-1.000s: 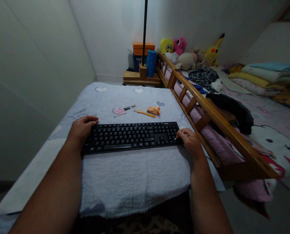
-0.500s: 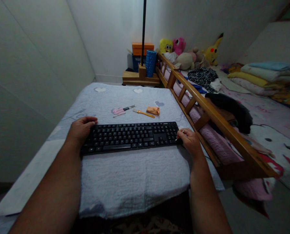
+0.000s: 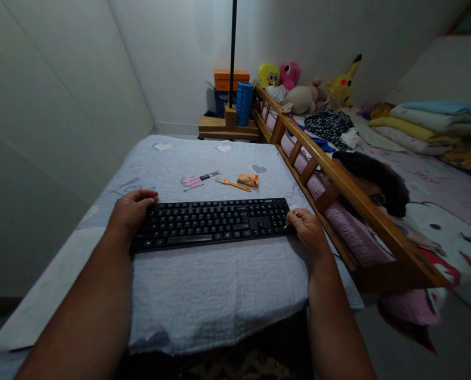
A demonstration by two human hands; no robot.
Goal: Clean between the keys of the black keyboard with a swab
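Observation:
A black keyboard lies on the pale cloth-covered table. At its left end rests my left hand, gripping the edge with thumb and fingers. My right hand pinches a thin white cotton swab over the number keys at the right end. Beyond the keyboard lie a small tool with a dark handle and metal tip, a thin swab-like stick, an orange-handled brush and a crumpled orange cloth or packet.
A wooden bed rail runs along the table's right side. Past it are bedding, clothes and plush toys. A blue foam roller and an orange box stand behind the table, near a black pole.

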